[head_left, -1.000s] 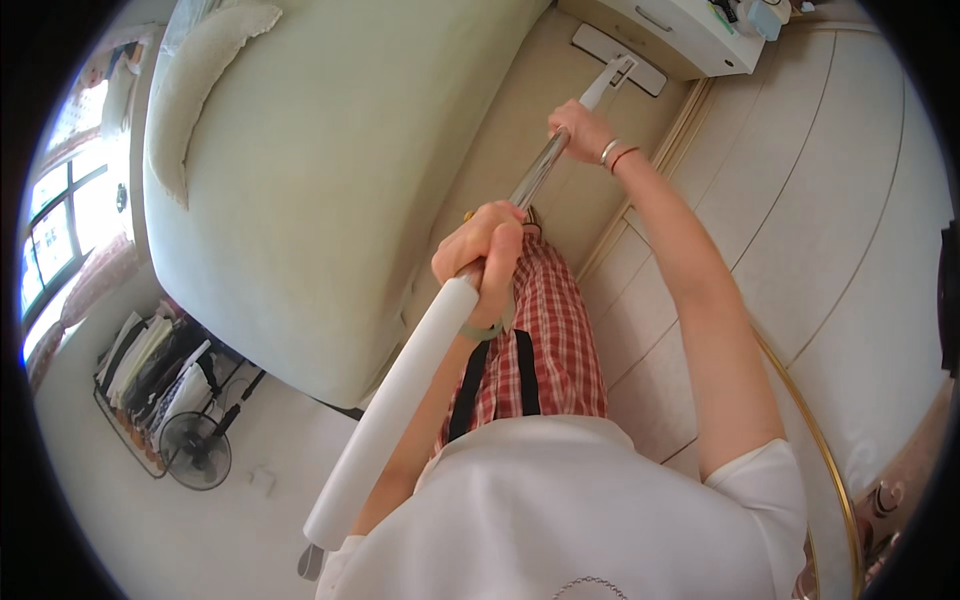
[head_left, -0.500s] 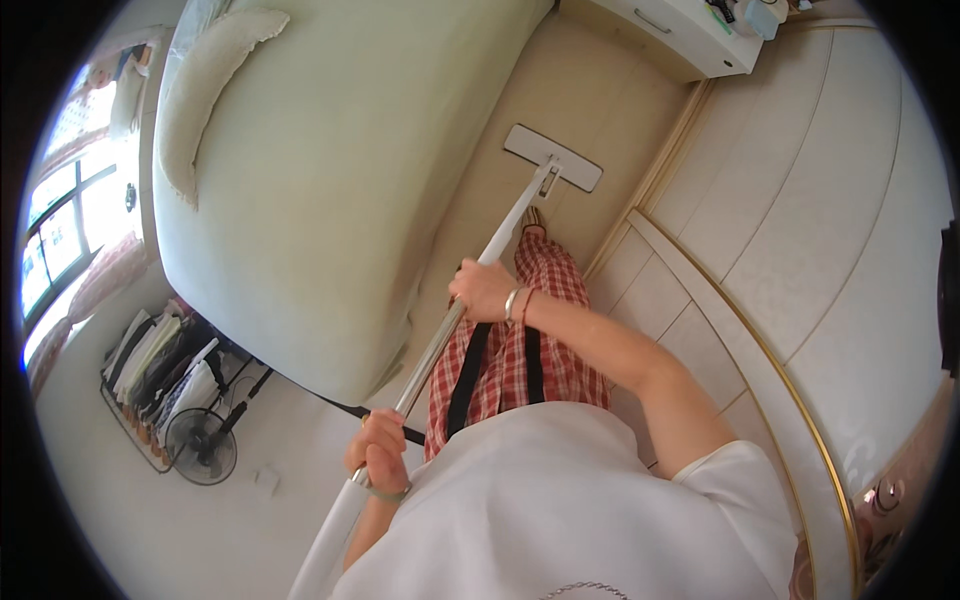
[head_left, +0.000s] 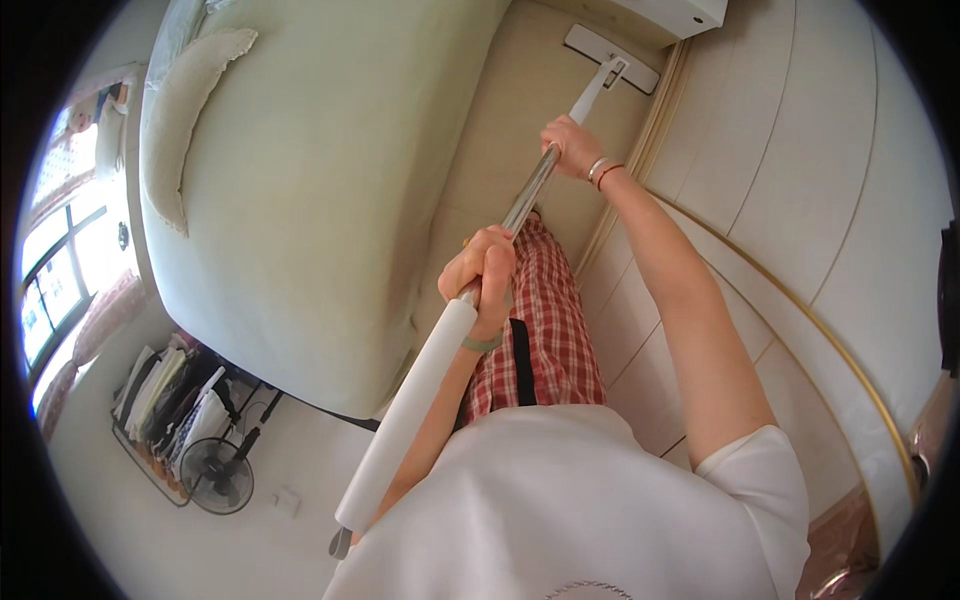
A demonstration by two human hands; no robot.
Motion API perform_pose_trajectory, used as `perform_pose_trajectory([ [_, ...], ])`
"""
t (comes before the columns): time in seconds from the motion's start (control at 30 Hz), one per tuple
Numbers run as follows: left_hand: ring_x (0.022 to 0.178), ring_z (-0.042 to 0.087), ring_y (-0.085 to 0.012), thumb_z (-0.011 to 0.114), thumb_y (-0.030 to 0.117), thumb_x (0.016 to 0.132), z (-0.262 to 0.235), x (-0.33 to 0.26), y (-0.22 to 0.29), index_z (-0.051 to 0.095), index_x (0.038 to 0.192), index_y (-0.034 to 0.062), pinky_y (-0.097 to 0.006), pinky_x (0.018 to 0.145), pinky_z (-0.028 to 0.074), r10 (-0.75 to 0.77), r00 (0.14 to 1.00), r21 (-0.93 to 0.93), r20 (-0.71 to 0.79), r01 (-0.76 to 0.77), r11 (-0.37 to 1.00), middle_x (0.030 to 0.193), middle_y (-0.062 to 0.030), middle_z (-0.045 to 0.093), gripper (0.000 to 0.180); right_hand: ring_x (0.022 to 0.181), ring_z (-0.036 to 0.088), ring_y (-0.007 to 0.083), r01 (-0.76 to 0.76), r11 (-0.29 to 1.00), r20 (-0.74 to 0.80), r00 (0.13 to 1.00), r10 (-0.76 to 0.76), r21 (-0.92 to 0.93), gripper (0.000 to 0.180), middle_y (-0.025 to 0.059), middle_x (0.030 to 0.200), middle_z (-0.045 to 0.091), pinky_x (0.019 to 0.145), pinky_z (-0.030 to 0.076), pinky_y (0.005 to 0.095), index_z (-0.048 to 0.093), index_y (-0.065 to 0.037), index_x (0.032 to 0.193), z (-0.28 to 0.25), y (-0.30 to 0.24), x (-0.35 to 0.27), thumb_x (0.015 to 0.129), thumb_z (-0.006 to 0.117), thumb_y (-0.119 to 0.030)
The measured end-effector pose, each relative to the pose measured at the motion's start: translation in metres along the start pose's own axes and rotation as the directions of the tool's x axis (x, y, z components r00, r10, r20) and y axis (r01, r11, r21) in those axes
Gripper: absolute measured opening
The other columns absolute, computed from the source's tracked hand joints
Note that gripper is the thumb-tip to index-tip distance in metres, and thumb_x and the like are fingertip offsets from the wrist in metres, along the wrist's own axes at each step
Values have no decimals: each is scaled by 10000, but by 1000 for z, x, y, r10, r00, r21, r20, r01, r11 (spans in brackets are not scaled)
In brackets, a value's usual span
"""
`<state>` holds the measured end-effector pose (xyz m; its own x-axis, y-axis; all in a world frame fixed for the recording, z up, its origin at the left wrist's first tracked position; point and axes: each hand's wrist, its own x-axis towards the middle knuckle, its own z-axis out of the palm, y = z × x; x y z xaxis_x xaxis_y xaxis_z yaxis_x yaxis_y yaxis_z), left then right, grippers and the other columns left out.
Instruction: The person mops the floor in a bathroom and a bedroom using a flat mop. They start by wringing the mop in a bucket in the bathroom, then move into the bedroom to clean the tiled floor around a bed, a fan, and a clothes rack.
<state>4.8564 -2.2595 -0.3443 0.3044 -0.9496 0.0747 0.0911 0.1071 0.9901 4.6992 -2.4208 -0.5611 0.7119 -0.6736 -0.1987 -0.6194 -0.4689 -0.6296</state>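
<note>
A flat mop [head_left: 410, 400] runs slantwise from the lower left up to its white rectangular head [head_left: 637, 72], which lies on the beige floor near the white cabinet. My left hand [head_left: 482, 265] is closed round the metal pole, just above the thick white grip. Farther up, my right hand [head_left: 575, 147] wraps the pole where it meets the white lower section. Both arms are stretched forward, the right one nearly straight.
A bed [head_left: 330, 200] with a pale green cover and a pillow [head_left: 185, 130] fills the left. White cabinet [head_left: 680, 15] stands at the far end. White panels [head_left: 770, 140] line the right. A fan [head_left: 217, 476] and a rack of clothes [head_left: 170, 410] are at lower left.
Both hands have pushed the mop forward and to the right. Its head has slid from mid-floor to beside the cabinet, and the white grip has come fully into view.
</note>
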Motion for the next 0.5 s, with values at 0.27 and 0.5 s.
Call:
perform_pose_trajectory([
  [0.27, 557, 464, -171, 491, -82, 877, -59, -60, 22, 395, 642, 5, -424, 760, 503, -33, 992, 92, 119, 22, 996, 645, -92, 529, 269, 875, 553, 270, -40, 980, -198, 977, 79, 194, 109, 10, 739, 578, 639, 488, 390, 564, -149, 679, 80, -72, -50, 692, 671, -164],
  [0.5, 530, 456, -202, 543, -178, 715, -123, -81, 84, 320, 560, 36, -384, 655, 488, -4, 892, 68, 452, -30, 997, 570, -66, 470, 346, 775, 528, 316, -95, 893, -468, 824, 318, 440, 212, 67, 667, 525, 638, 448, 410, 481, -85, 617, 139, -188, -91, 719, 654, -154],
])
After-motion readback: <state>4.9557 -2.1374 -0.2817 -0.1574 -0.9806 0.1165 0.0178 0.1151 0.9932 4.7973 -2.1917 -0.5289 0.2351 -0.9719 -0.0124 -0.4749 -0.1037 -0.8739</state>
